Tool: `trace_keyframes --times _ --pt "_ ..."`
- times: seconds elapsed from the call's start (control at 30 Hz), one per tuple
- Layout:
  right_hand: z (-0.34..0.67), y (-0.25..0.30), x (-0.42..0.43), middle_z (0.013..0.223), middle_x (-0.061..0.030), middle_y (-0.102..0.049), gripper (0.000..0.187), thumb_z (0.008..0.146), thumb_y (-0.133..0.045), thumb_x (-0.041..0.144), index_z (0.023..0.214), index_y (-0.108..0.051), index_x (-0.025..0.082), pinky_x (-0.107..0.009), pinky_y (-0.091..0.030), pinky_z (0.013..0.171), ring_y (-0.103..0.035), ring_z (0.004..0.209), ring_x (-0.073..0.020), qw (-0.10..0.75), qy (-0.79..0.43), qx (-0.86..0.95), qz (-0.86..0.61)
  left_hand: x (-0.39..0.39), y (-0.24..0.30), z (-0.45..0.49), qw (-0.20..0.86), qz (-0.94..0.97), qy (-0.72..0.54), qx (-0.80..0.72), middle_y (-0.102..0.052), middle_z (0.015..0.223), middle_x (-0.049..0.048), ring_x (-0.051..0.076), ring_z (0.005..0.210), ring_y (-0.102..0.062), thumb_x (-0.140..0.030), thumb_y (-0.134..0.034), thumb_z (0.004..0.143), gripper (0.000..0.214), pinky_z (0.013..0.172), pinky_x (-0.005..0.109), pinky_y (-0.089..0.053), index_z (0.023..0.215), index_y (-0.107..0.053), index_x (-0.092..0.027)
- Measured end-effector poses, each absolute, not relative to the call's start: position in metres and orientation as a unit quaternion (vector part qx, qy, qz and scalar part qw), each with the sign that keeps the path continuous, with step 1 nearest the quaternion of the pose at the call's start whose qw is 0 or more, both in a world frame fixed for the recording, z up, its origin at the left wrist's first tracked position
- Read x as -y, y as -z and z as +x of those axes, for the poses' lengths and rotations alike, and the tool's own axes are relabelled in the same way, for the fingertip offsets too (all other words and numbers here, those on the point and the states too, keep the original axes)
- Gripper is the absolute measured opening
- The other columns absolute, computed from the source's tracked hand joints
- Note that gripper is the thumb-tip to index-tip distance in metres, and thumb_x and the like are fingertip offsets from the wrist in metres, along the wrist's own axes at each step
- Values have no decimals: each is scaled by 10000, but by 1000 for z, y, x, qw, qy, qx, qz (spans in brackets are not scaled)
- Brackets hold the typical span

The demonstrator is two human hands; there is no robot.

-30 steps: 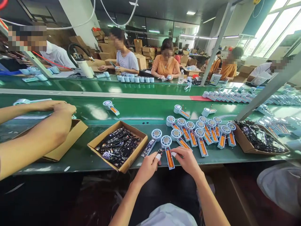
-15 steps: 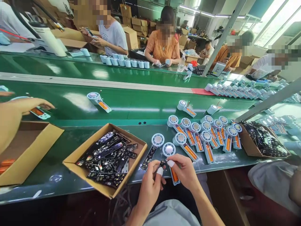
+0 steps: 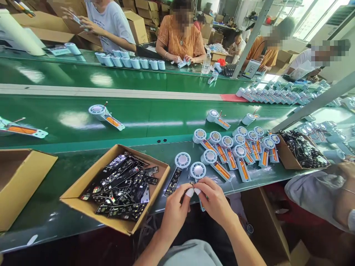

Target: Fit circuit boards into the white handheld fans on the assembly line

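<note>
At the near edge of the worktop (image 3: pixel 55 208), the person's two hands meet over the handle of a pale blue fan (image 3: pixel 198 170). The left hand (image 3: pixel 177 205) pinches a small dark circuit board (image 3: pixel 192 183), only its end showing above the fingers; the right hand (image 3: pixel 215 197) has its thumb and fingertips drawn together against it, though I cannot tell whether they grip the board or a wire, since the fingers hide it. The fan lies face up with its round head just beyond the hands and its handle largely covered. Just left of it lies a second fan (image 3: pixel 182 160) with a board along its handle. Farther left stands an open carton (image 3: pixel 88 178) of loose boards; to the right, more fans (image 3: pixel 239 151) cluster, their orange-filled handles exposed.
</note>
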State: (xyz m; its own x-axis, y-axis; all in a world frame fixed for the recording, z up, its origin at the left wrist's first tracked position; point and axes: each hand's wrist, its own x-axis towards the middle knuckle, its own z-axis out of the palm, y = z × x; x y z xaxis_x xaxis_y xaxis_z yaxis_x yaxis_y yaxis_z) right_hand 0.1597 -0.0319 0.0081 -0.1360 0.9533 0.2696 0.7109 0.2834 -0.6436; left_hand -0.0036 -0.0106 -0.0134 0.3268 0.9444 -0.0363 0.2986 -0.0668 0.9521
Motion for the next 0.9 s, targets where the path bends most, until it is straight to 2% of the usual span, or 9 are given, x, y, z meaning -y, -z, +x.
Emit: trace_keyframes --times 0.1,0.17,0.23,0.3,0.4,0.47,0.53,0.7,0.9 --pt "163 -5 33 1033 -90 -670 305 958 -443 78 1138 -643 221 -324 -559 814 -654 927 -209 314 -148 764 -544 11 12 -1 408 692 -354 -479 -720 779 39 209 691 -695 -330 -417 963 257 656 307 -542 1009 -648 -226" --pt "166 -6 32 1025 -87 -665 306 965 -430 76 1136 -640 218 -316 -546 803 -638 903 -205 295 -115 793 -521 13 11 3 380 694 -363 -492 -736 859 65 236 793 -708 -306 -400 949 237 688 324 -538 978 -621 -226" --pt "170 -7 30 991 -76 -656 286 977 -426 87 1083 -657 220 -300 -529 777 -617 860 -196 268 -89 820 -499 16 10 7 392 675 -356 -513 -707 768 42 225 711 -687 -324 -381 954 233 631 313 -517 920 -591 -228" --pt "173 -8 26 966 -69 -647 263 989 -435 112 1036 -670 221 -292 -513 756 -597 834 -191 249 -77 836 -482 19 8 10 432 643 -347 -529 -607 595 -15 191 547 -611 -366 -366 965 263 540 288 -470 853 -561 -231" --pt "175 -5 20 939 -76 -643 229 990 -461 138 1023 -679 201 -302 -500 737 -586 829 -201 270 -67 837 -471 22 3 13 482 599 -362 -527 -500 504 -71 144 415 -493 -385 -383 949 236 454 255 -403 873 -538 -224" --pt "176 -3 16 927 -86 -639 219 979 -474 130 1016 -683 183 -309 -496 733 -587 834 -210 298 -56 823 -480 24 2 13 504 574 -383 -519 -559 561 -68 133 409 -494 -373 -424 922 214 426 240 -394 1020 -522 -209" --pt "178 -5 13 927 -90 -636 224 962 -478 106 998 -687 177 -311 -491 736 -586 837 -213 302 -46 815 -493 26 3 13 518 554 -399 -516 -659 683 -28 130 435 -531 -359 -468 895 294 412 232 -408 1141 -490 -198" --pt "182 -22 10 939 -62 -640 197 937 -515 81 952 -674 197 -289 -463 740 -579 813 -188 207 -56 855 -473 32 9 13 525 518 -421 -528 -758 915 77 127 513 -605 -313 -523 835 289 446 236 -478 1076 -594 -169" --pt "180 -25 16 927 -59 -650 168 928 -526 69 921 -647 185 -298 -431 718 -588 790 -187 179 -23 863 -472 36 9 14 515 503 -439 -538 -749 837 47 127 542 -629 -293 -565 820 297 483 229 -516 1067 -666 -161"
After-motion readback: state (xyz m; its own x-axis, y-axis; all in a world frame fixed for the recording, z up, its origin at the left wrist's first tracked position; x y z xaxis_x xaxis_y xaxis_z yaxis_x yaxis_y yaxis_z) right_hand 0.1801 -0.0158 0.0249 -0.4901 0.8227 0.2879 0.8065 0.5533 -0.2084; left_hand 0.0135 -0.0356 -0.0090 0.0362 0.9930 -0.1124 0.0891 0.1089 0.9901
